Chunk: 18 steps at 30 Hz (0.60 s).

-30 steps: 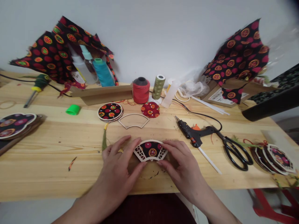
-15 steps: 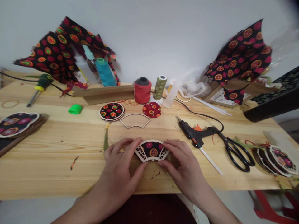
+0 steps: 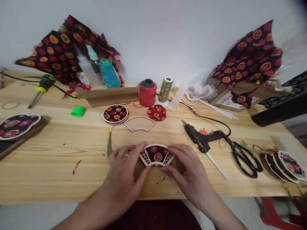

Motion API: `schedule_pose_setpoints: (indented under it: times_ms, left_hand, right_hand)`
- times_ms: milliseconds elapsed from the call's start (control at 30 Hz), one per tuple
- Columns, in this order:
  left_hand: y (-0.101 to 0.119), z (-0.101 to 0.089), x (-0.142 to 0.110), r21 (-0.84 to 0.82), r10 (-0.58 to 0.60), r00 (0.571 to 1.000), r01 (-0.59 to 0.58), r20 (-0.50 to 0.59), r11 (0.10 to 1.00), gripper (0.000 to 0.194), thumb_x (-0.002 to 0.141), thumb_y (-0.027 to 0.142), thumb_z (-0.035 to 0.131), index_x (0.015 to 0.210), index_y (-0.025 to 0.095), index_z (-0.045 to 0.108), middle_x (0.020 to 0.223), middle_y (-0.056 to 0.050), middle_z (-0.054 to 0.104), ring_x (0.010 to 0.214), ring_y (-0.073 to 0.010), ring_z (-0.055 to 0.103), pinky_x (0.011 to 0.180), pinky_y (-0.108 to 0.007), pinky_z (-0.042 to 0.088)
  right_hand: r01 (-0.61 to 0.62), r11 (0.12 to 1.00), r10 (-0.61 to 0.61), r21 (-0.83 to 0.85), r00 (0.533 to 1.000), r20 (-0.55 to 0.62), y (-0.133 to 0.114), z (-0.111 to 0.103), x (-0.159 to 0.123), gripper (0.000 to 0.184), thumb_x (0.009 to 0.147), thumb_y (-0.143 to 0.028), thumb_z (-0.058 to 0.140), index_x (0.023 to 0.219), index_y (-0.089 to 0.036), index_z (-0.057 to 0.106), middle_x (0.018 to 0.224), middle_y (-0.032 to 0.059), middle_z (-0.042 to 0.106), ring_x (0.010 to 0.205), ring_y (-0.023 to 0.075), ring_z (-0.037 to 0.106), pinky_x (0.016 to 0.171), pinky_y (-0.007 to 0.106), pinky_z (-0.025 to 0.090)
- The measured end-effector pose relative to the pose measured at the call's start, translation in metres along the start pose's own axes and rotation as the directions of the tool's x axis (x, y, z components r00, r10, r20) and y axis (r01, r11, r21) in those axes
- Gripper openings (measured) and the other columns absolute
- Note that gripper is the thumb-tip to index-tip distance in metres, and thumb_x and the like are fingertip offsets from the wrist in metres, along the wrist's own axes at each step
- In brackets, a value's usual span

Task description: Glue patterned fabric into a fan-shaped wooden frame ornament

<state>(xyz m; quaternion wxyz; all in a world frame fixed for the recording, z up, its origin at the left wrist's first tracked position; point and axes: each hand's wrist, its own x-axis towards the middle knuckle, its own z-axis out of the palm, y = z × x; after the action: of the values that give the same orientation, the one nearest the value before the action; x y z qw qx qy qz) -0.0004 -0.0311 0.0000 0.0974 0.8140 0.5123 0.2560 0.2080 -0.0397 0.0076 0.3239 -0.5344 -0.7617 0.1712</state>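
A fan-shaped wooden ornament (image 3: 157, 154) with dark patterned fabric in its middle and lattice at both ends is held between my two hands. My left hand (image 3: 126, 167) pinches its left end with thumb and fingers; a ring is on one finger. At the opposite end, my right hand (image 3: 188, 166) grips it the same way. Just beyond lies an empty fan-shaped wooden frame (image 3: 139, 124). Beside that are a round fabric-covered ornament (image 3: 115, 114) with a green tassel (image 3: 109, 143) below it and a red fabric piece (image 3: 156, 112).
A glue gun (image 3: 201, 138) with a white stick and black-handled scissors (image 3: 247, 158) lie to the right, near stacked ornaments (image 3: 284, 164). Thread spools, red (image 3: 147, 93) and blue (image 3: 109, 74), stand behind. A screwdriver (image 3: 42, 89) and green cap (image 3: 78, 111) lie left.
The whole view has shifted very slightly. Both hands keep the same hold on the fan-shaped ornament.
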Motion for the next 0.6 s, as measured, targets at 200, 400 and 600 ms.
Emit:
schedule_pose_setpoints:
  times_ms: [200,400,600]
  left_hand:
    - [-0.002,0.0009,-0.0005,-0.031,-0.003,1.0,0.003,-0.012,1.0,0.047,0.086,0.021,0.055,0.13,0.017,0.04,0.113,-0.012,0.063,0.104,-0.0291,0.053,0.087,-0.048,0.042]
    - [-0.0011,0.0001,-0.0009,-0.043,-0.003,1.0,0.002,-0.012,0.999,0.047,0.085,0.022,0.056,0.13,0.018,0.041,0.111,-0.011,0.063,0.103,-0.0294,0.054,0.087,-0.048,0.042]
    - [-0.0006,-0.0005,-0.0019,-0.049,-0.008,1.0,0.007,-0.002,0.999,0.049,0.086,0.027,0.056,0.131,0.018,0.038,0.114,-0.013,0.061,0.105,-0.0304,0.053,0.087,-0.049,0.043]
  right_hand:
    - [-0.004,1.0,0.004,-0.002,1.0,0.012,-0.0001,0.0,-0.0002,0.037,0.08,-0.023,0.072,0.115,-0.018,0.06,0.112,0.0081,0.065,0.103,0.0243,0.054,0.088,0.043,0.047]
    - [-0.006,1.0,0.006,-0.01,1.0,0.025,0.0005,0.0002,-0.0001,0.038,0.081,-0.023,0.071,0.116,-0.02,0.058,0.113,0.0082,0.064,0.105,0.0249,0.054,0.088,0.043,0.046]
    - [-0.018,1.0,0.018,-0.001,0.999,0.034,-0.0012,-0.0012,0.001,0.037,0.081,-0.022,0.071,0.115,-0.019,0.059,0.113,0.0082,0.064,0.105,0.0248,0.054,0.089,0.044,0.047]
